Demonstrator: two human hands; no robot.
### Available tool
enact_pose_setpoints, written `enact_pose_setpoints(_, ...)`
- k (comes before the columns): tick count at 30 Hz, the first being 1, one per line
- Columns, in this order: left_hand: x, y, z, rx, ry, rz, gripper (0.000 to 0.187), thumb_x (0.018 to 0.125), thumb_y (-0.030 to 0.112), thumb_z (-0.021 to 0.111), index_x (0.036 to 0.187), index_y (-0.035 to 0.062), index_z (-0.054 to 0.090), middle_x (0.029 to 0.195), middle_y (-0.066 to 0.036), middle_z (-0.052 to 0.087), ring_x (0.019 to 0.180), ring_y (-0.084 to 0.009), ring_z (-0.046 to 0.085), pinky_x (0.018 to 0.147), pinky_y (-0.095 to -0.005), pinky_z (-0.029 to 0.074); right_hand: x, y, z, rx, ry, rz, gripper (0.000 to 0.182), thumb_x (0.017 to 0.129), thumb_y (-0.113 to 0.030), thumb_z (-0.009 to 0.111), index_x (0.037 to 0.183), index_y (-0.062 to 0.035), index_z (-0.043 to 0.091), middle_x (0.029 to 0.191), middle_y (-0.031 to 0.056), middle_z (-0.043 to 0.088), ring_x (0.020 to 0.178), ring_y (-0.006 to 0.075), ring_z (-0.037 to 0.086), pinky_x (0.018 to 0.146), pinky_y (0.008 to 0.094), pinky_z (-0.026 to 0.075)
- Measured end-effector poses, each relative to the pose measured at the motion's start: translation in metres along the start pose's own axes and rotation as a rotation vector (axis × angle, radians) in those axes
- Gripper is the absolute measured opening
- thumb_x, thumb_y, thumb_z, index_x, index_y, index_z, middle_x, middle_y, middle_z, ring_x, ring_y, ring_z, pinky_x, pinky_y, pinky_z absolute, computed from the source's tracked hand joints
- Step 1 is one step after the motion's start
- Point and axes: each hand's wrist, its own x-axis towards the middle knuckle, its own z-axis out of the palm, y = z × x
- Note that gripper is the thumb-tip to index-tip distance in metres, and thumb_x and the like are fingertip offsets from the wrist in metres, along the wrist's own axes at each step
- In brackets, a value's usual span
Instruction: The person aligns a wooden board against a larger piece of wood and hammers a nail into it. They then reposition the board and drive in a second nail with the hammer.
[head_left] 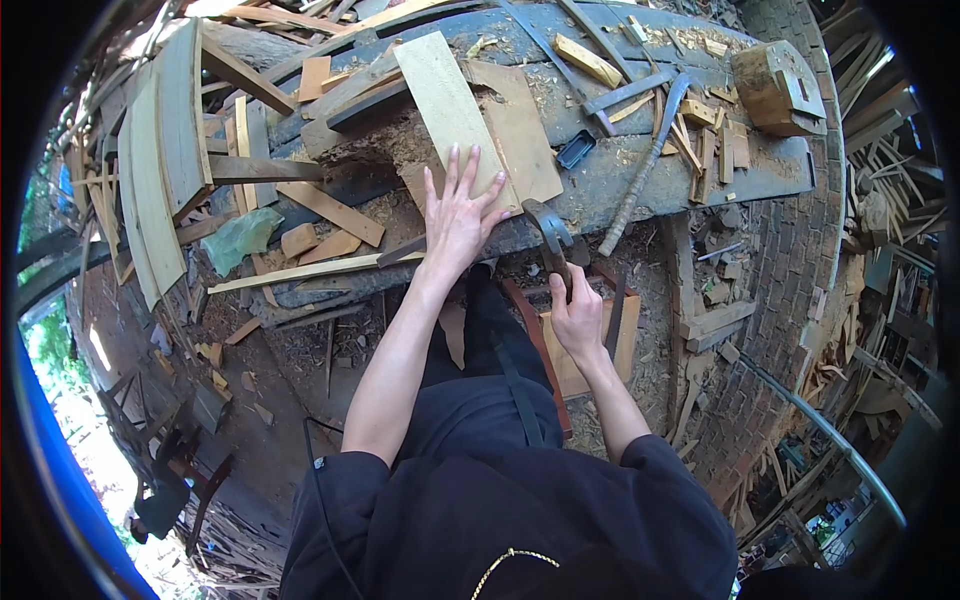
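Your workbench [640,170] is a long, weathered slab coated in sawdust and shavings. A pale plank [445,100] lies on it over a brown board [525,130]. Just right of them you have a small dark tray [576,149], a long metal bar [645,165], scattered wood offcuts [700,135] and, at the far end, a wooden block [778,88].

Pale plank [450,105]: a long, flat, light-coloured board that is lying on the sawdust-strewn tabletop [640,170], running from 11 o'clock down toward 5 o'clock, its near end resting under a spread palm. Brown board [525,135]: a darker, wider panel that is lying flat just beside it at 3 o'clock, touching its edge. Hammer [550,240]: dark metal head and short handle, which is being gripped at 5 o'clock of the plank, head pointing up toward the tabletop edge.
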Motion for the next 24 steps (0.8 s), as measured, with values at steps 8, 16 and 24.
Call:
enact_pose_setpoints(8,-0.003,-0.014,0.003,-0.081,-0.032,0.030,0.059,0.090,0.054,0.074,0.145,0.0356,0.066,0.176,-0.006,0.025,0.165,-0.0313,0.011,0.128,-0.0687,0.011,0.004,0.012,0.010,-0.128,0.027,-0.099,0.031,0.108,-0.027,0.060,0.122,0.0014,0.061,0.100,0.0240,0.074,0.085,0.0456,0.073,0.069,0.0499,0.058)
enact_pose_setpoints(16,-0.003,-0.013,0.003,-0.067,-0.038,0.019,0.059,0.089,0.054,0.075,0.145,0.0372,0.065,0.176,-0.006,0.026,0.164,-0.0305,0.013,0.127,-0.0692,0.016,0.006,0.014,0.013,-0.134,0.030,-0.129,0.028,0.106,-0.021,0.063,0.120,0.0025,0.060,0.094,0.0221,0.073,0.081,0.0428,0.074,0.066,0.0477,0.057)
enact_pose_setpoints(24,-0.003,-0.013,0.003,-0.099,-0.026,0.004,0.058,0.089,0.054,0.075,0.144,0.0381,0.066,0.175,-0.004,0.027,0.164,-0.0286,0.014,0.127,-0.0689,0.018,-0.005,0.018,0.010,-0.074,0.128,-0.201,0.028,0.107,-0.023,0.062,0.120,0.0016,0.060,0.089,0.0214,0.072,0.075,0.0429,0.072,0.063,0.0482,0.056)
